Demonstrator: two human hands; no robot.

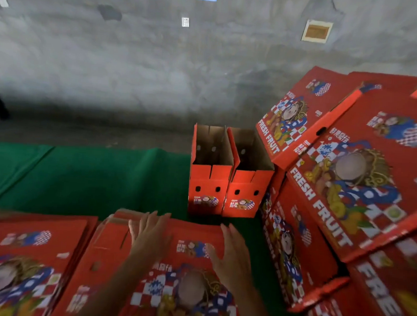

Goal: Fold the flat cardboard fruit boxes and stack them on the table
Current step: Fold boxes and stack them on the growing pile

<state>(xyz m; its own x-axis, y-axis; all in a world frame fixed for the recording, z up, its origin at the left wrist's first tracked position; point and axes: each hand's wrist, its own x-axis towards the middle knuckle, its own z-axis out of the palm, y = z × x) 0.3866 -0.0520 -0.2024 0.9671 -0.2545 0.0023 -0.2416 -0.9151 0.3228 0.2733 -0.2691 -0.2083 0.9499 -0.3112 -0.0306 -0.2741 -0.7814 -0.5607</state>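
A flat red cardboard fruit box (115, 254) lies on top of a stack in front of me, printed with a cartoon figure and checkered pattern. My left hand (150, 232) hovers or rests over its far edge with fingers spread straight. My right hand (234, 253) is over the same flat box to the right, fingers also straight; the blur hides whether either touches it. Two folded red boxes (208, 186) (246, 193) stand upright and open-topped side by side on the green table cover (85, 175) beyond my hands.
A second stack of flat boxes (28, 257) lies at the lower left. Several assembled "FRESH FRUIT" boxes (351, 179) are piled at the right, some tilted. A grey concrete wall (159, 70) rises behind the table.
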